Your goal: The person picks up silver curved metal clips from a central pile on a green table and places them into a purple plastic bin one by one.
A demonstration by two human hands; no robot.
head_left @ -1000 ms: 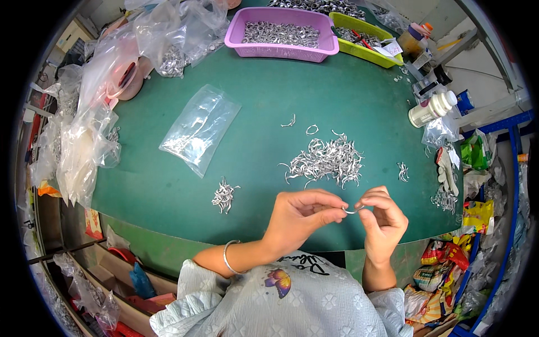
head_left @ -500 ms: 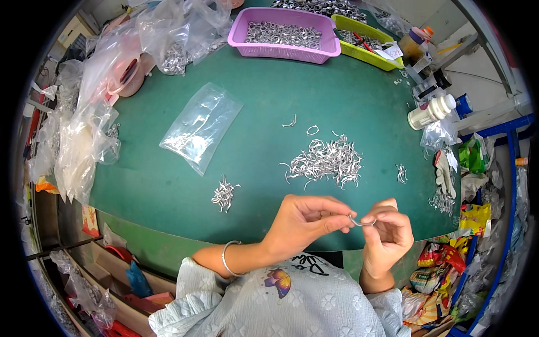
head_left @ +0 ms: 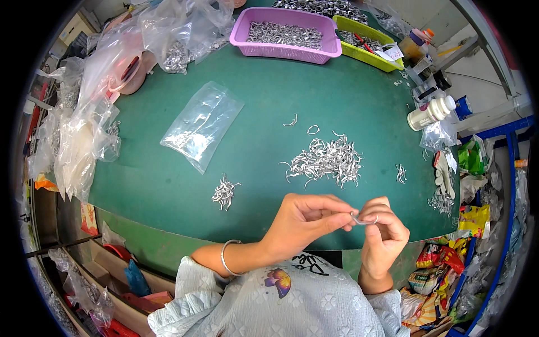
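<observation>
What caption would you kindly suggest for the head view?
Two hands hold a curved silvery piece at a green table, near a pile of similar pieces.

The bare left hand (head_left: 306, 219) extends to the right, back of the hand upward, thumb (head_left: 331, 223) and index finger (head_left: 331, 204) closed together in a tip pinch. The left wrist (head_left: 255, 257) is nearly straight; the left forearm (head_left: 209, 260), emerging from a pale grey-blue ruffled fabric sleeve (head_left: 191, 281), slopes upward to the right. The bare right hand (head_left: 386, 229) stands upright, fingers bent toward the thumb in a second pinch. The right forearm (head_left: 375, 282) is short in view and nearly vertical. Both pinches face each other, fingertips close together.
</observation>
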